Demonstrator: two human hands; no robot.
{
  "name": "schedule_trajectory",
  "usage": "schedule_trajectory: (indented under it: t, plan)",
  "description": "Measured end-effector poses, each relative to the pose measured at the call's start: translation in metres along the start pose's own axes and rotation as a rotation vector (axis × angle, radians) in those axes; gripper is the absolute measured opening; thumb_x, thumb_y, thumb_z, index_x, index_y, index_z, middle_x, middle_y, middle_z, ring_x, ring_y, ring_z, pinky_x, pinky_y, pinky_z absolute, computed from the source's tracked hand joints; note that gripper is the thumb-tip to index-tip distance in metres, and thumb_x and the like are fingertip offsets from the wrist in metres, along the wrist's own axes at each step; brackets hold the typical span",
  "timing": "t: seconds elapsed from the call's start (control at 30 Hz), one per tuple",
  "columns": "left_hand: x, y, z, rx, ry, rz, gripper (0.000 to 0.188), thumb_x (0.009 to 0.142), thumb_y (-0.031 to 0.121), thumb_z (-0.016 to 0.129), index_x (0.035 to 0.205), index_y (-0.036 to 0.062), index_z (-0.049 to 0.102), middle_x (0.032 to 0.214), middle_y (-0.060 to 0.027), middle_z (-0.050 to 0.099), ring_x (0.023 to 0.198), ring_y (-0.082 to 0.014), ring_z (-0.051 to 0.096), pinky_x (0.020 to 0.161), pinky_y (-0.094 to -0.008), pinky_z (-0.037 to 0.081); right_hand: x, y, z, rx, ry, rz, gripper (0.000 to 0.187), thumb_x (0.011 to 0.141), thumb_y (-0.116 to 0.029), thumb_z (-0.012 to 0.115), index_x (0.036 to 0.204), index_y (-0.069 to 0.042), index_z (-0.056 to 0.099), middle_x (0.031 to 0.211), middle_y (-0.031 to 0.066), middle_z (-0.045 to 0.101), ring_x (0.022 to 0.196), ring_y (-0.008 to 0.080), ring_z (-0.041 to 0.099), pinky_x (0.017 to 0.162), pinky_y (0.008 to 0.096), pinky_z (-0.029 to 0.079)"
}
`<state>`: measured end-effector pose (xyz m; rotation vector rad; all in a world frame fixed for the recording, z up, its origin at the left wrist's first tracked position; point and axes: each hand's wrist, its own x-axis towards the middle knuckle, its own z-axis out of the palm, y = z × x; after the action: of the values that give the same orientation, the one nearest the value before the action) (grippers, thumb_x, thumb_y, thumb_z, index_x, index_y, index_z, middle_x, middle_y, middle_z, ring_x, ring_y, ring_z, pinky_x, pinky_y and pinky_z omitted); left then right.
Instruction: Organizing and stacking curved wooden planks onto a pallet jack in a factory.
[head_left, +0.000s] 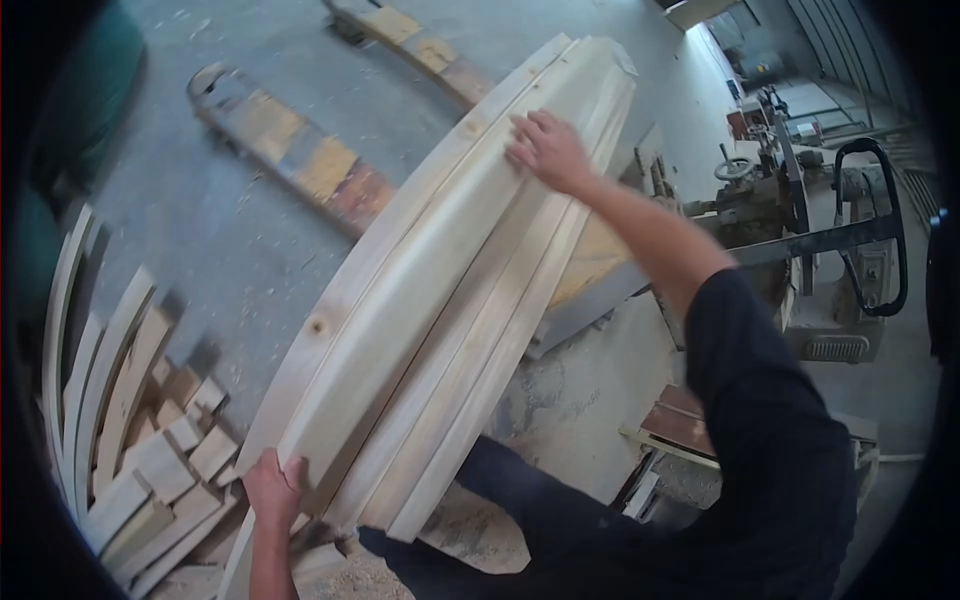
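Observation:
A stack of long, pale wooden boards (450, 370) runs slantwise from near left to far right in front of me. One thicker board (400, 300) lies along the stack's upper left side, with a smooth face and a knotty strip (318, 325) beside it. My left hand (272, 490) is closed round the near end of this board, its thumb on top. Toward the far end my right hand (548, 150) rests over the board's upper edge with its fingers extended and somewhat apart. The undersides of both hands' fingers are partly hidden.
The worn forks of a pallet truck (270, 130) reach out beneath the stack; its black loop handle (890, 235) rises at right. Curved wood strips (110, 365) and block offcuts (165, 465) are heaped at left. A machine with a handwheel (738, 165) stands far right. Sawdust covers the floor.

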<state>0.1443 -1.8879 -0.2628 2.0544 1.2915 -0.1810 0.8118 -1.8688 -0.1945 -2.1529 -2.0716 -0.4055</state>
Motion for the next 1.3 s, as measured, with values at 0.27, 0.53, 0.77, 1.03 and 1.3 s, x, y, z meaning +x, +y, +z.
schedule_trajectory:
  t: [0.27,0.53,0.77,1.03,1.3]
  plan:
    - [0.235,0.133,0.040,0.083,0.043,-0.006,0.056,0.101,0.048,0.047,0.093,-0.0050,0.065,0.087,-0.0343,0.064,0.087,-0.0539,0.062,0.076,-0.0582,0.048,-0.113,-0.064,0.172,0.246,-0.521,0.819,0.078,0.099,-0.060,0.047,0.158,-0.012,0.030,0.163,0.0266,0.019,0.152,0.0427,0.017,0.118,0.0640,0.018]
    - [0.357,0.206,0.100,-0.086,-0.055,-0.001,0.065,0.103,0.052,0.043,0.088,-0.0068,0.068,0.088,-0.0354,0.064,0.089,-0.0542,0.063,0.076,-0.0587,0.047,-0.151,-0.088,0.208,0.141,-0.368,0.714,0.083,0.097,-0.059,0.049,0.161,-0.012,0.024,0.163,0.0280,0.017,0.152,0.0466,0.011,0.116,0.0699,0.005]
    - [0.430,0.292,0.107,-0.023,-0.149,-0.095,0.064,0.101,0.051,0.042,0.106,-0.0081,0.068,0.108,-0.0365,0.065,0.106,-0.0504,0.063,0.093,-0.0556,0.048,-0.141,-0.084,0.197,0.189,-0.425,0.716,0.082,0.097,-0.056,0.051,0.160,-0.011,0.023,0.163,0.0299,0.014,0.152,0.0491,0.007,0.115,0.0706,0.004]
    - [0.534,0.396,0.136,-0.161,-0.204,0.110,0.059,0.100,0.051,0.041,0.134,0.0061,0.058,0.138,-0.0254,0.057,0.128,-0.0412,0.055,0.106,-0.0522,0.043,-0.159,-0.080,0.217,0.106,-0.418,0.647,0.085,0.093,-0.054,0.056,0.160,-0.010,0.026,0.163,0.0327,0.012,0.153,0.0495,0.003,0.116,0.0707,0.001]
    - [0.461,0.317,0.163,-0.040,0.226,-0.061,0.047,0.099,0.044,0.052,0.130,0.0104,0.062,0.141,-0.0212,0.055,0.132,-0.0425,0.048,0.105,-0.0673,0.033,-0.165,-0.072,0.225,0.035,-0.312,0.633,0.081,0.097,-0.063,0.047,0.161,-0.019,0.024,0.164,0.0257,0.019,0.153,0.0438,0.012,0.117,0.0683,0.010]
